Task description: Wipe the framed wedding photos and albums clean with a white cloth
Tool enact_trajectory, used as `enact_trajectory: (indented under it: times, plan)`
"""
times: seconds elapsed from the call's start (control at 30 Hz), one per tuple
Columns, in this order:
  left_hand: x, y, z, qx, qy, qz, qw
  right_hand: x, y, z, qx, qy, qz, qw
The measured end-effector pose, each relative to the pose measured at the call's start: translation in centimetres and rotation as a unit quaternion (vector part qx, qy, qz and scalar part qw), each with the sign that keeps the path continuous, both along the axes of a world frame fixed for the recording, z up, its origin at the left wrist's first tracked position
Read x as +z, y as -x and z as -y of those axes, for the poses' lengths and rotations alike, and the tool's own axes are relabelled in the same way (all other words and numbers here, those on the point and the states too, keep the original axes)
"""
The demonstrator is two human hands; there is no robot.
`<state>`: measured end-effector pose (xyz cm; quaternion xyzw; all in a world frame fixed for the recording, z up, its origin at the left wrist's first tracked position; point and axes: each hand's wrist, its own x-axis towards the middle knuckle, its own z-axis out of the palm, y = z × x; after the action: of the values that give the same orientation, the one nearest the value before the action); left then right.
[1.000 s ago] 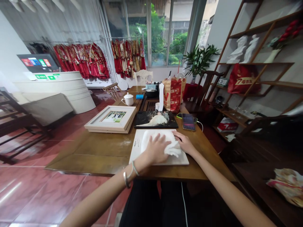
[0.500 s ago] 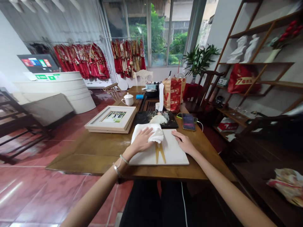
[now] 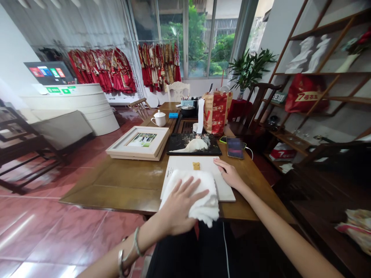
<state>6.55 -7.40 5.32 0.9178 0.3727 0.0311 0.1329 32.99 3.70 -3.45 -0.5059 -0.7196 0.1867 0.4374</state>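
My left hand (image 3: 182, 204) lies with spread fingers on a folded white cloth (image 3: 204, 200). The cloth covers the near part of a flat white board (image 3: 171, 166) and hangs past its near edge. From under the cloth shows the top of a gold-coloured piece (image 3: 196, 166) on the board. My right hand (image 3: 230, 173) rests with fingers extended on the board's right side, near its far corner, and holds no separate object.
Beyond the board lies a dark photo panel (image 3: 194, 144). Stacked picture frames (image 3: 139, 143) are at the left, near a lidded white cup (image 3: 159, 119). A phone (image 3: 234, 147) with a cable lies right, and a red-and-tan paper bag (image 3: 216, 114) stands farther back.
My left hand has drawn the white cloth toward me, from the board's far left to its near edge. The cloth now covers the gold piece's two legs. My right hand stays put.
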Motion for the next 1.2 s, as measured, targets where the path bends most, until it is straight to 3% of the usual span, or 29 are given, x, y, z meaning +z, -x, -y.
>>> enact_trajectory:
  times: [0.2, 0.3, 0.4, 0.63, 0.77, 0.87, 1.1, 1.2]
  plan:
    - [0.1, -1.6, -6.8, 0.049, -0.037, 0.0, 0.998, -0.1, -0.1, -0.1, -0.002, -0.008, 0.007, 1.0]
    - [0.3, -2.6, -7.8, 0.055, -0.039, -0.014, 0.998, -0.1, -0.1, -0.1, -0.004, -0.009, 0.008, 1.0]
    - [0.5, -2.9, -6.3, 0.051, -0.04, -0.027, 0.998, -0.1, -0.1, -0.1, -0.006, -0.006, 0.009, 1.0]
    - [1.0, -1.9, 0.6, 0.035, 0.019, -0.047, 0.998, 0.1, -0.1, 0.1, 0.001, 0.001, 0.005, 1.0]
    - [1.4, -1.4, 1.4, 0.018, 0.038, -0.045, 0.998, 0.2, -0.1, 0.1, 0.003, 0.005, 0.002, 1.0]
    - [1.2, -0.9, -0.4, 0.028, 0.025, -0.027, 0.999, 0.3, -0.1, 0.1, 0.003, 0.006, 0.003, 1.0]
    - [-0.6, 1.5, -7.5, 0.089, -0.032, 0.014, 0.995, 0.3, 0.1, 0.1, -0.001, 0.003, 0.004, 1.0]
    - [-1.2, 1.4, -9.7, 0.111, -0.037, 0.021, 0.993, 0.2, 0.1, 0.1, -0.002, 0.003, 0.0, 1.0]
